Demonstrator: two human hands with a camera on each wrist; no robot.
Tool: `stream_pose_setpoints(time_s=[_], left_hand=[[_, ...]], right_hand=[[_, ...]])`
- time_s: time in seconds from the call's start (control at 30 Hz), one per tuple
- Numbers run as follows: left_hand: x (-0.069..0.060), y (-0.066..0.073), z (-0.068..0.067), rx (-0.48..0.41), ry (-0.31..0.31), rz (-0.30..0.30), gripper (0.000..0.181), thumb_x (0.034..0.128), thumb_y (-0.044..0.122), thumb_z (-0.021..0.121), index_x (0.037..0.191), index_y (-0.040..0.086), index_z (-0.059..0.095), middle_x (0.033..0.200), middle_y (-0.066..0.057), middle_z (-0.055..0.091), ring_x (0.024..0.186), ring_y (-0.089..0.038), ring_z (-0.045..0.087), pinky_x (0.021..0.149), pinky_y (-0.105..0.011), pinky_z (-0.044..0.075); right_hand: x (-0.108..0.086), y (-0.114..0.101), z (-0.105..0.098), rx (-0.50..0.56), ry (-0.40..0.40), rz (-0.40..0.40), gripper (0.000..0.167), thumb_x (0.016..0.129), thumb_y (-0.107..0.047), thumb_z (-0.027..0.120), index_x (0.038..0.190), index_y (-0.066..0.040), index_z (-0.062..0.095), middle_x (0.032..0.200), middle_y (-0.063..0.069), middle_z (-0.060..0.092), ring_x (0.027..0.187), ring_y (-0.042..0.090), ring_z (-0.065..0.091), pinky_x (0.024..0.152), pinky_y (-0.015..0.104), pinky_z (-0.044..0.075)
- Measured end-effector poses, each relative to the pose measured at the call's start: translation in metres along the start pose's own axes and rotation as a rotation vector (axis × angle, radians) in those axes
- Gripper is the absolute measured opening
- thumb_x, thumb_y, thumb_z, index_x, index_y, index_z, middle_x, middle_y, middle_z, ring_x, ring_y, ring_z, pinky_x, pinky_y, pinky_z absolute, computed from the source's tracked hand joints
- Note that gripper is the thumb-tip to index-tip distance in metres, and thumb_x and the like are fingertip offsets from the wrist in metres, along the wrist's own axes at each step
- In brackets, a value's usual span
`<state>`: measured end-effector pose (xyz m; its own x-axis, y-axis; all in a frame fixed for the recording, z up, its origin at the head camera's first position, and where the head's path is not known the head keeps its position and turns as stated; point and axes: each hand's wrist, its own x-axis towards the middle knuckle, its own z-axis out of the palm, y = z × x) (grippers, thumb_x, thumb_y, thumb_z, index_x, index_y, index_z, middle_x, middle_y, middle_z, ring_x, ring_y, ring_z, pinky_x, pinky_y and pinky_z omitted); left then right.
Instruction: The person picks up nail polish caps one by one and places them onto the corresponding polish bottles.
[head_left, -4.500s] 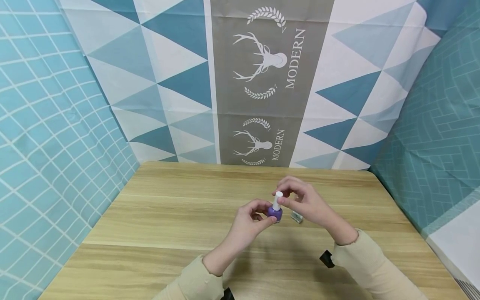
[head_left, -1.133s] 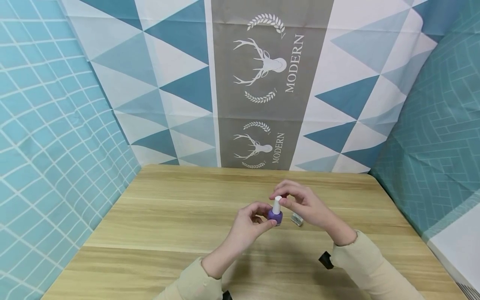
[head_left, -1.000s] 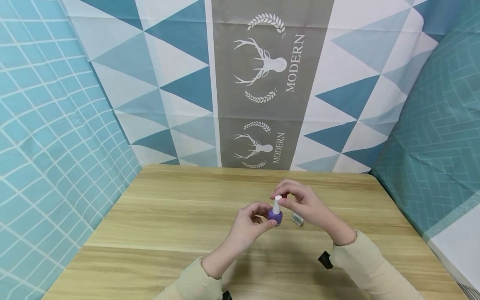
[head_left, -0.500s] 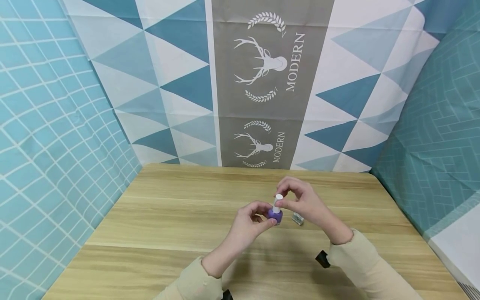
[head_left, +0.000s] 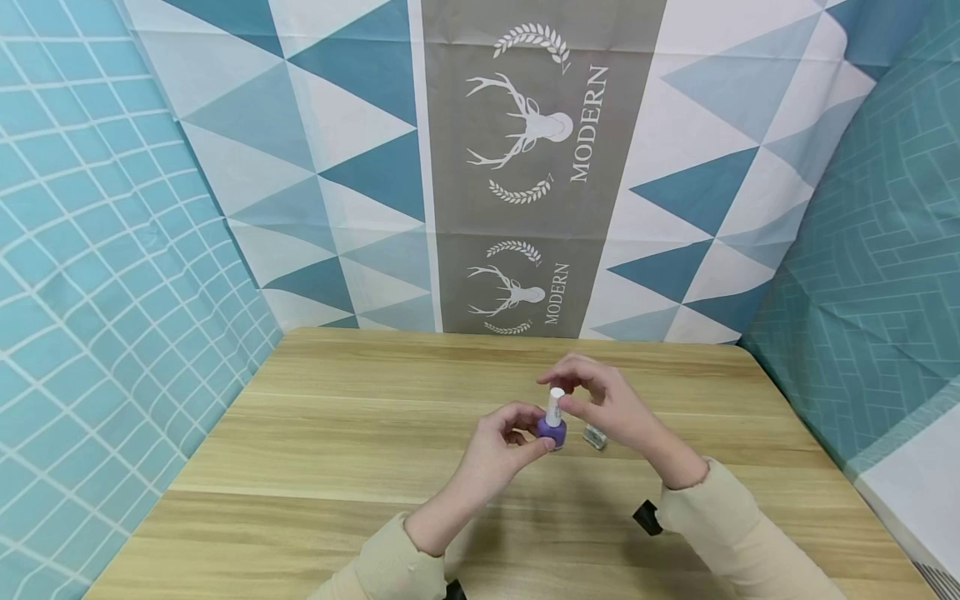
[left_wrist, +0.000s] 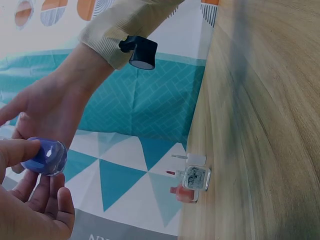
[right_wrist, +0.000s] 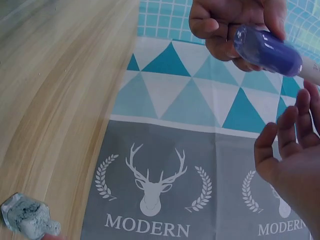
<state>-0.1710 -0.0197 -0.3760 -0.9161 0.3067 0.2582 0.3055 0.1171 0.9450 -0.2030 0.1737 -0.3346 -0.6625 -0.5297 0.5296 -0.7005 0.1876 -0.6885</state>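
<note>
A small purple nail polish bottle (head_left: pixel 552 432) with a white cap (head_left: pixel 555 407) stands upright, raised over the table. My left hand (head_left: pixel 504 442) pinches the bottle's body between thumb and fingers. My right hand (head_left: pixel 600 400) is at the cap, its thumb against the near side and its forefinger passing behind. In the right wrist view the right hand's other fingers (right_wrist: pixel 295 125) are spread loosely, and the cap runs out of the frame. A clear bottle with silvery flecks (head_left: pixel 595 437) lies below my right hand. The left wrist view shows a pinkish-red bottle (left_wrist: pixel 184 194) beside it.
The wooden table (head_left: pixel 337 467) spreads out under both hands. Patterned cloth (head_left: pixel 517 167) hangs behind it, with tile-print cloth (head_left: pixel 90 250) at the left and teal cloth (head_left: pixel 877 250) at the right. A black wrist camera (head_left: pixel 647 517) sits at the right cuff.
The right thumb and forefinger have shifted around the white cap; half a second ago they pinched it closer to the fingertips, and now the forefinger reaches farther left. The left hand and bottle stay nearly still.
</note>
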Motion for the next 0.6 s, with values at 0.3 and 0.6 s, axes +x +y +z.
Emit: stream_pose_setpoints(time_s=[0.3,0.6], left_hand=[[0.0,-0.0001,-0.0011,0.015,-0.008,0.001,0.026,0.082,0.015,0.073,0.105,0.005,0.066,0.097,-0.007,0.067,0.085,-0.013,0.059,0.07,-0.021,0.048],[0.0008,0.0038,0.0003,0.008,-0.01,-0.004,0.026,0.0813,0.008,0.072,0.106,0.002,0.066,0.097,-0.01,0.068,0.086,-0.015,0.059,0.07,-0.022,0.048]], right_hand=[[-0.0024,-0.0002,-0.0047,0.042,-0.128,-0.026,0.025,0.095,0.0,0.049,0.114,-0.007,0.064,0.112,0.005,0.058,0.103,0.017,0.053,0.085,0.03,0.049],[-0.0018,-0.0034,-0.0054,-0.058,-0.053,-0.019,0.021,0.091,-0.002,0.059,0.102,-0.017,0.069,0.103,-0.001,0.062,0.095,0.013,0.057,0.074,0.027,0.049]])
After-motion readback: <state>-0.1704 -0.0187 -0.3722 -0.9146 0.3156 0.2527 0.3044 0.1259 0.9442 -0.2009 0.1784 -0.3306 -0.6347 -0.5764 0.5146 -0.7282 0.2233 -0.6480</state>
